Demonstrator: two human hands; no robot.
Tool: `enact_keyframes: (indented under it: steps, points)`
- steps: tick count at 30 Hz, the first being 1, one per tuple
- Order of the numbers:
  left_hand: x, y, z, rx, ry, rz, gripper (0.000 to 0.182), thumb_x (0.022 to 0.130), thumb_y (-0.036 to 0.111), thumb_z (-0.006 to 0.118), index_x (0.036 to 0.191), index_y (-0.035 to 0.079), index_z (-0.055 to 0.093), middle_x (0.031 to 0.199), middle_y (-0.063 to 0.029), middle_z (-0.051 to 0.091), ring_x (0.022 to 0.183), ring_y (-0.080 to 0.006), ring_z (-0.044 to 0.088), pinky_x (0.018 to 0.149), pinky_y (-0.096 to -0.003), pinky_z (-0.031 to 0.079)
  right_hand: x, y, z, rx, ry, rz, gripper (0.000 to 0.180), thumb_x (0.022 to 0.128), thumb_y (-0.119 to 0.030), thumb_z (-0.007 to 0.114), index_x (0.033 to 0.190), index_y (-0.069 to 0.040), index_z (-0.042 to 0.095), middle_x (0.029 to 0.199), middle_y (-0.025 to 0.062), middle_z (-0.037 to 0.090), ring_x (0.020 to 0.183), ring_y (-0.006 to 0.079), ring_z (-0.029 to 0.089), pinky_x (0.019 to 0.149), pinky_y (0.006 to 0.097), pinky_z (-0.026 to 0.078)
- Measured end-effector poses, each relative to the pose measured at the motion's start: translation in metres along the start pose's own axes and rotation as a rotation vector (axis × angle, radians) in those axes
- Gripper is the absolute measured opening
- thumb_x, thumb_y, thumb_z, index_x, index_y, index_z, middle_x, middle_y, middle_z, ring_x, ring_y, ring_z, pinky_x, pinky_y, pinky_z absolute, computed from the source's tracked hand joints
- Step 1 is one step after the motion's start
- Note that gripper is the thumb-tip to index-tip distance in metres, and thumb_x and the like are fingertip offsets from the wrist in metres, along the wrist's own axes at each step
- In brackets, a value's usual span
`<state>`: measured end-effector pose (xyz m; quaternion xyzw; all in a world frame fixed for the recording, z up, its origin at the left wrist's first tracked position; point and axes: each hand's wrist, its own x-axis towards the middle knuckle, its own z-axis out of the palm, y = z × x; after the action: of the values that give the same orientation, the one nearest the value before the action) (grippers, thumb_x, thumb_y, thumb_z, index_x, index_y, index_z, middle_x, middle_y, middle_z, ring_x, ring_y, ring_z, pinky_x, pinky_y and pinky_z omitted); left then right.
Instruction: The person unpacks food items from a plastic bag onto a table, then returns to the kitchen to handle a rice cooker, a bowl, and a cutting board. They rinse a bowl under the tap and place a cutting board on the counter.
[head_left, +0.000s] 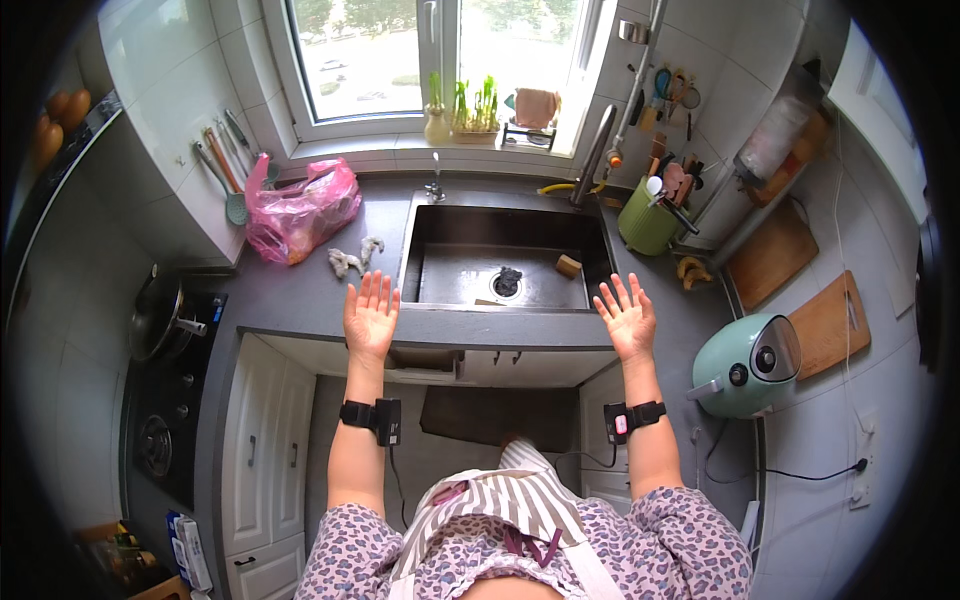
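Palm up, my left hand (372, 315) is held out at the front edge of the counter, fingers apart and nothing in it. My right hand (627, 318) is likewise palm up and bare, near the sink's right front corner. Between them lies a dark sink (457, 270) with a sponge (568, 265) and a dark scrubber (508, 281) over the drain. Just beyond my left hand rests a crumpled whitish cloth or glove (346, 262). A pink plastic bag (304, 210) with contents I cannot make out sits behind it.
A faucet (596, 154) rises behind the sink. On the right stand a green utensil holder (646, 217), bananas (691, 271), a mint air fryer (742, 365) and wooden cutting boards (829, 326). To the left, a lidded pan (157, 319) sits on the gas stove (169, 397).
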<state>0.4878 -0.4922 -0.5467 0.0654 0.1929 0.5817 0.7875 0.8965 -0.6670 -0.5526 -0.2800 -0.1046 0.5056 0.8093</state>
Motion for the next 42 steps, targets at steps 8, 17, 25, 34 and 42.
enact_keyframes:
  steps: [8, 17, 25, 34, 42]
  points:
    - [-0.029, 0.061, -0.055, 0.017, 0.298, 0.035, 0.018, 0.083, 0.025, 0.072, 0.083, 0.011, 0.061, 0.110, -0.0052, 0.065, 0.104, -0.0198, 0.058, 0.086, -0.0339, 0.049, -0.007, 0.062, 0.009, 0.028, 0.021, 0.101, 0.063, 0.086, -0.029, 0.060, 0.141, -0.011, 0.035, 0.141, 0.0147, 0.038, 0.124, 0.0325, 0.044, 0.103, 0.0495, 0.039]
    - [0.015, 0.110, -0.096, -0.001, 0.473, 0.140, 0.030, 0.088, 0.043, 0.062, 0.081, 0.013, 0.060, 0.108, -0.0046, 0.066, 0.094, -0.0204, 0.061, 0.080, -0.0349, 0.051, 0.056, 0.127, 0.024, -0.086, 0.024, 0.237, 0.053, 0.091, -0.029, 0.052, 0.138, -0.010, 0.038, 0.137, 0.0137, 0.044, 0.121, 0.0311, 0.048, 0.098, 0.0458, 0.045]
    - [0.059, 0.118, -0.101, 0.074, 0.544, 0.043, 0.028, 0.095, 0.022, 0.052, 0.119, 0.007, 0.053, 0.115, -0.0096, 0.054, 0.099, -0.0240, 0.056, 0.083, -0.0397, 0.052, 0.128, 0.201, 0.062, -0.218, -0.097, 0.478, 0.046, 0.093, -0.026, 0.052, 0.133, -0.006, 0.041, 0.127, 0.0154, 0.054, 0.113, 0.0283, 0.054, 0.096, 0.0418, 0.045]
    - [0.087, 0.144, -0.124, 0.143, 0.629, -0.034, 0.028, 0.093, 0.018, 0.054, 0.118, 0.006, 0.054, 0.115, -0.0110, 0.055, 0.098, -0.0244, 0.057, 0.083, -0.0395, 0.052, 0.154, 0.295, 0.132, -0.617, -0.500, 0.721, 0.046, 0.094, -0.027, 0.052, 0.134, -0.006, 0.045, 0.124, 0.0095, 0.057, 0.109, 0.0183, 0.058, 0.091, 0.0334, 0.046]
    - [0.152, 0.178, -0.139, 0.893, 0.497, -0.163, 0.047, 0.086, 0.015, 0.066, 0.128, 0.005, 0.049, 0.121, -0.0112, 0.053, 0.101, -0.0210, 0.056, 0.079, -0.0367, 0.054, 0.173, 0.352, 0.172, -0.881, -0.488, 0.800, 0.047, 0.093, -0.026, 0.054, 0.134, -0.004, 0.046, 0.125, 0.0093, 0.058, 0.109, 0.0203, 0.059, 0.091, 0.0368, 0.047]
